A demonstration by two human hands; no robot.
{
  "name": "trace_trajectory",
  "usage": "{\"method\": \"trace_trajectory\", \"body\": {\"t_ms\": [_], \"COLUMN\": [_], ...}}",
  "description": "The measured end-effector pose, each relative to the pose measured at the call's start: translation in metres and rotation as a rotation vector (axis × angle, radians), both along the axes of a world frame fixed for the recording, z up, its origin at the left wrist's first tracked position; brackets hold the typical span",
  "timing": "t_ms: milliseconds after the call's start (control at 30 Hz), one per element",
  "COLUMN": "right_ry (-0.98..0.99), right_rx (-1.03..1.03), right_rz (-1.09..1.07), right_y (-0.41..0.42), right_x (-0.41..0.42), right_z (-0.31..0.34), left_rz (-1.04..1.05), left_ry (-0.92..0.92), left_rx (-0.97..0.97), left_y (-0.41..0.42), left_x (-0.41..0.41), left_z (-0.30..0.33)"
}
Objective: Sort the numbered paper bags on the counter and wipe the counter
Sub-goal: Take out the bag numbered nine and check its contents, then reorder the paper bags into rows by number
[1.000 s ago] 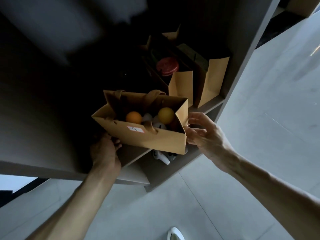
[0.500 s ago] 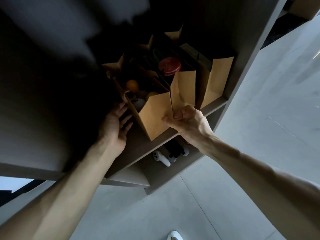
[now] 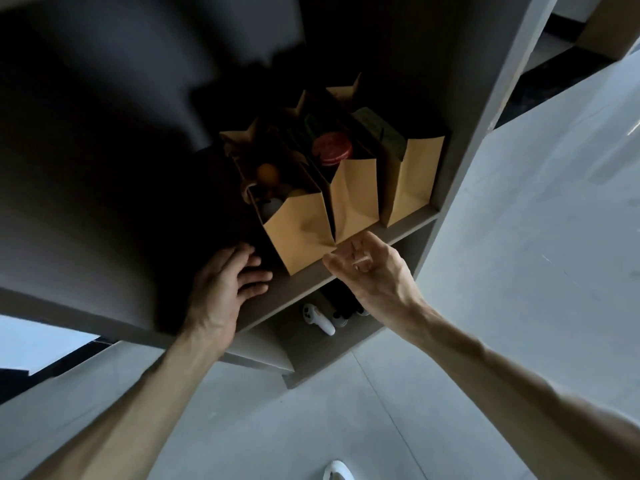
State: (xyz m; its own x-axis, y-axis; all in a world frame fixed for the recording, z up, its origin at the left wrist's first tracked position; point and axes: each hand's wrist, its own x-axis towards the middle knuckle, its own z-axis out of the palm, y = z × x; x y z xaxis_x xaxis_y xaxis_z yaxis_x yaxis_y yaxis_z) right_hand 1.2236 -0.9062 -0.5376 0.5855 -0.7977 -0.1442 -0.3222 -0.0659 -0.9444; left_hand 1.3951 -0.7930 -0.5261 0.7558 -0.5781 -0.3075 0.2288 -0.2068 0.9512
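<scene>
Three brown paper bags stand side by side on a grey shelf. The left bag holds orange and yellow fruit. A jar with a red lid shows in the middle bag. The right bag holds a green box. My left hand lies with straight fingers on the shelf, just left of the left bag. My right hand hovers with loosely curled fingers at the front lower corner of the left bag and holds nothing. No number labels show from here.
Two white controllers lie in the compartment below the shelf. A grey upright panel bounds the shelf on the right. Pale grey floor spreads right and below. A white shoe tip shows at the bottom edge.
The fruit bag went from my two hands onto the shelf, turned end-on beside the middle bag. My right hand let go of its corner; my left hand drew back from its side.
</scene>
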Motion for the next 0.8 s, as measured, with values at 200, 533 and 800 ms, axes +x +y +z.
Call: {"method": "trace_trajectory", "body": {"t_ms": [200,533,800], "right_ry": [-0.111,-0.296,-0.429], "right_rx": [-0.172,-0.281,-0.428], "right_rz": [0.02,0.03,0.059], "right_y": [0.013,0.012,-0.024], "right_x": [-0.034,-0.111,-0.148], "right_z": [0.059,0.233,0.384], "left_rz": [-0.23,-0.39,-0.408], "left_ry": [-0.256,-0.527,-0.535], "left_rx": [-0.023,-0.06,-0.15], "left_y": [0.036,0.06,0.056], "left_x": [-0.039,-0.108,-0.149], "left_z": [0.043,0.2,0.322]}}
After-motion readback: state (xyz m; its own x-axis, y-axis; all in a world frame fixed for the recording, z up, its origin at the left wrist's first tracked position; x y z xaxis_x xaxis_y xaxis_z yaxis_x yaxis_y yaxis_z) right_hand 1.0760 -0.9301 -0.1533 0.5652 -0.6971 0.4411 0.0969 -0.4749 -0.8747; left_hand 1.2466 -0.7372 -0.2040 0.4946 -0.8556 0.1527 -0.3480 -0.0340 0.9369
